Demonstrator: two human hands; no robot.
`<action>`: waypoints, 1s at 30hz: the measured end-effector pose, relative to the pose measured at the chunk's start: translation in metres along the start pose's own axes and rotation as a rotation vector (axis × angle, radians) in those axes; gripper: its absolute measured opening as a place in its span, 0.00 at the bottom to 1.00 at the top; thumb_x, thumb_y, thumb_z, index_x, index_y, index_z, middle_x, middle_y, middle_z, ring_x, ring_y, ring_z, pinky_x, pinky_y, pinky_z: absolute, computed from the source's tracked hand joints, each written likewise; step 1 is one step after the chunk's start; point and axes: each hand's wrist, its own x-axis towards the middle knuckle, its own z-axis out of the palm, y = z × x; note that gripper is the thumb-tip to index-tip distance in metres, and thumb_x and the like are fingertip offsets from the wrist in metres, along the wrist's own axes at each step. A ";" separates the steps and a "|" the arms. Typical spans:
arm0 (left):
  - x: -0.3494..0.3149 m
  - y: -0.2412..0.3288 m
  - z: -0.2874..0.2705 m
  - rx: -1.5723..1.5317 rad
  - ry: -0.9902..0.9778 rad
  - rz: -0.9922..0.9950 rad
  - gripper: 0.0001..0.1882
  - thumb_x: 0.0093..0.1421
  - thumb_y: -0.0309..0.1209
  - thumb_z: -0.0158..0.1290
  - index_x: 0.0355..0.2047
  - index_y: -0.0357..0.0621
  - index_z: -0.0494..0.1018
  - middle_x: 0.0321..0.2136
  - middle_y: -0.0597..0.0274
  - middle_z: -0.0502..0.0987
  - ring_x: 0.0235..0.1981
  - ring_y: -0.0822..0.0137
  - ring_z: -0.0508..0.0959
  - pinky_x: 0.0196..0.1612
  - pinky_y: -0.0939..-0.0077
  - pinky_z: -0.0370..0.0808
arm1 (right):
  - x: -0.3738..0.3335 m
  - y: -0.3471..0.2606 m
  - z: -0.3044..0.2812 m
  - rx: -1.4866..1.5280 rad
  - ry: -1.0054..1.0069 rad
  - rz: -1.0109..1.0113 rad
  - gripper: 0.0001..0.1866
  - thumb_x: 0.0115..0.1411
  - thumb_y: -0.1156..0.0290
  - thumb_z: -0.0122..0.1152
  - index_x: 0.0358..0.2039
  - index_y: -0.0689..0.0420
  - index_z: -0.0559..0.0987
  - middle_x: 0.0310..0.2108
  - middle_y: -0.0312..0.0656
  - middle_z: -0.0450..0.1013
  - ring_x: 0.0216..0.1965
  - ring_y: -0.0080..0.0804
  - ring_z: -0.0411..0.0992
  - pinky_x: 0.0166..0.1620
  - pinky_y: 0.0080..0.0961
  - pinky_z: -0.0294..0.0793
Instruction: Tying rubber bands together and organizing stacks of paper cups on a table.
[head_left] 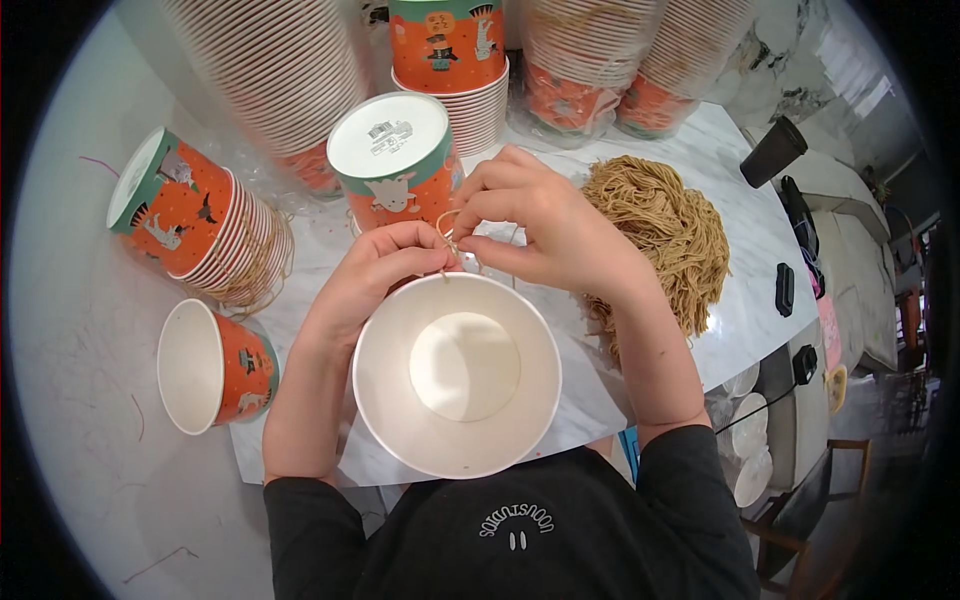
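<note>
A white-lined paper tub [391, 375] lies tilted in front of me, its mouth turned toward me. At its far rim my left hand [390, 265] pinches a thin tan string [444, 222]. My right hand [535, 215] is closed on the same string, thumb and index finger together, forming a small loop above the rim. Just beyond both hands stands an upside-down orange and green printed tub [410, 195] with a white base. To the right, beside my right forearm, lies a big loose heap of tan string [665, 235].
At left, a nested stack of orange tubs [185, 215] lies sideways with string hanging over it; a single tub [190, 368] lies nearby. Tall stacks of tubs [265, 70], some in clear plastic [575, 60], line the back. A black cup [773, 152] stands at the far right edge.
</note>
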 end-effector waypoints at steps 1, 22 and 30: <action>0.000 0.000 -0.001 0.002 -0.001 -0.004 0.04 0.65 0.26 0.57 0.36 0.39 0.78 0.35 0.63 0.83 0.34 0.75 0.82 0.39 0.83 0.78 | 0.001 -0.001 0.000 0.002 -0.001 -0.001 0.07 0.54 0.76 0.69 0.34 0.58 0.85 0.39 0.39 0.78 0.46 0.39 0.72 0.48 0.33 0.75; 0.011 -0.013 -0.002 0.318 0.194 0.519 0.20 0.57 0.17 0.66 0.49 0.36 0.74 0.43 0.57 0.83 0.35 0.77 0.83 0.40 0.83 0.80 | 0.001 -0.021 0.010 -0.089 0.063 0.028 0.06 0.58 0.72 0.66 0.37 0.54 0.81 0.34 0.37 0.75 0.40 0.37 0.74 0.49 0.34 0.66; -0.003 -0.004 0.009 0.634 0.181 0.648 0.22 0.58 0.18 0.65 0.52 0.34 0.74 0.42 0.59 0.82 0.40 0.72 0.83 0.45 0.78 0.80 | 0.003 -0.026 0.010 -0.034 0.090 0.057 0.05 0.56 0.72 0.67 0.30 0.57 0.80 0.30 0.40 0.76 0.33 0.41 0.76 0.45 0.35 0.69</action>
